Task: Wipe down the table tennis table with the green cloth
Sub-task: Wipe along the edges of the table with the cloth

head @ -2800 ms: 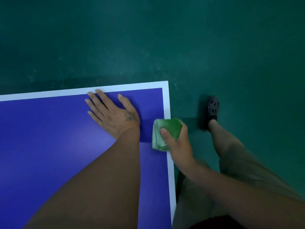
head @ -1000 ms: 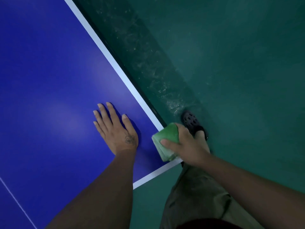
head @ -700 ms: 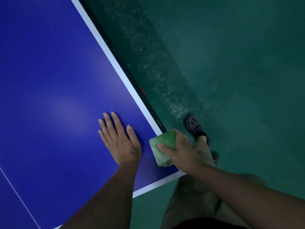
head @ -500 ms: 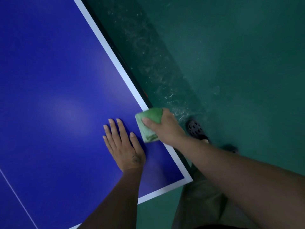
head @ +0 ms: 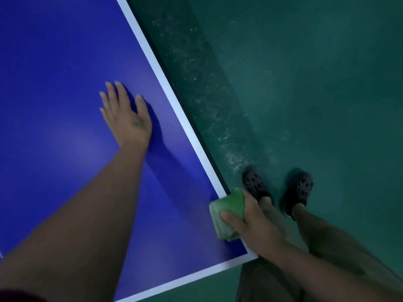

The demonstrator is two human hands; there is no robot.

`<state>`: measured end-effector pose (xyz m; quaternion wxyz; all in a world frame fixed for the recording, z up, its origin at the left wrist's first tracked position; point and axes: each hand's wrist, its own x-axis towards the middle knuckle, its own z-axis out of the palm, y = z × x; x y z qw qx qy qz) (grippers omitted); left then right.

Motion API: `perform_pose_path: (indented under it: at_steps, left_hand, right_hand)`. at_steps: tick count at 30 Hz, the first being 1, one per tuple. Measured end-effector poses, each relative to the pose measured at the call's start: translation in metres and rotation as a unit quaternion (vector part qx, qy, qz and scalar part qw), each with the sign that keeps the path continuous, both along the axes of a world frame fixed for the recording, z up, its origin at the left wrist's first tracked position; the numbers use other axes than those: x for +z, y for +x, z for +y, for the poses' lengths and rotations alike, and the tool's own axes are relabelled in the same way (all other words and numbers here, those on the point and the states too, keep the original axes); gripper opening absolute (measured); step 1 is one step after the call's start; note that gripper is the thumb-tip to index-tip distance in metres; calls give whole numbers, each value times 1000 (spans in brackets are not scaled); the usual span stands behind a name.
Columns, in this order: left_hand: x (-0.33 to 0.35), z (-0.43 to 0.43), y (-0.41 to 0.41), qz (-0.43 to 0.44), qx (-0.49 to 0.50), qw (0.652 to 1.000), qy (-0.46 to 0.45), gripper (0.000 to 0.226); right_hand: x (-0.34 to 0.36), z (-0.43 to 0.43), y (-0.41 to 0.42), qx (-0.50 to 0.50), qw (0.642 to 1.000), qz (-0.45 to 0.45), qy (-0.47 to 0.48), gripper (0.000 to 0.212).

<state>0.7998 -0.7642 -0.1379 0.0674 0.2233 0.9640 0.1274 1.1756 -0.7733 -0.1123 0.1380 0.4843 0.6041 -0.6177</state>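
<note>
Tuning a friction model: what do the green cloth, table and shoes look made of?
Green cloth: soft fabric, maybe microfibre, matte; folded into a thick pad with layered edges.
Table: rigid board, probably painted, satin blue; soft glare patch, white edge band.
Shoes: likely moulded foam or rubber clogs; dark, perforated uppers.

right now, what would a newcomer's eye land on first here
The bright blue table tennis table with its white border fills the left of the view. At its near right corner the right hand grips a folded green cloth on the edge, while the left hand rests flat on the blue top.
</note>
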Motion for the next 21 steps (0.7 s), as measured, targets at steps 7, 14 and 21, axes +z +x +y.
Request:
perform_pose_path:
  at_steps: [7, 14, 21]
  left_hand:
    - [-8, 39, -70, 35, 47, 997, -49, 77]
    - [-12, 39, -68, 74, 52, 994, -62, 75]
    - [-12, 37, -68, 62, 56, 995, -47, 75]
  right_hand:
    - [-13, -9, 1, -21, 996, -43, -69, 127]
    - [-9, 15, -76, -127, 991, -9, -42, 70]
    - [-25, 97, -210, -112, 992, 59, -24, 55]
